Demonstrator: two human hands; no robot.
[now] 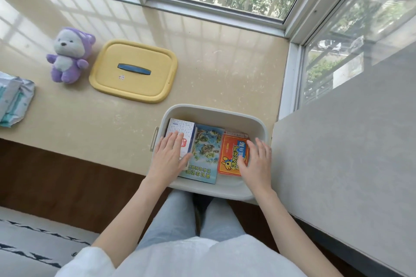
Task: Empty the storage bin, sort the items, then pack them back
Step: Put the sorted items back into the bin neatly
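The pale grey storage bin [213,112] stands at the sill's front edge, above my knees. Inside lie a white patterned box [182,130] on the left, a blue map booklet [208,150] in the middle and an orange packet [230,153] on the right. My left hand [167,156] lies flat with straight fingers on the white box. Fingers spread, my right hand [257,159] rests over the right side of the orange packet, by the bin's right wall. The yellow lid [134,71] with its blue handle lies on the sill, left of and beyond the bin.
A purple plush bear [68,56] sits left of the lid. Pale wrapped packs [14,99] lie at the sill's left edge. A grey slab [351,141] rises right of the bin. Window frames close the far side. Dark floor and a patterned rug [33,247] lie below.
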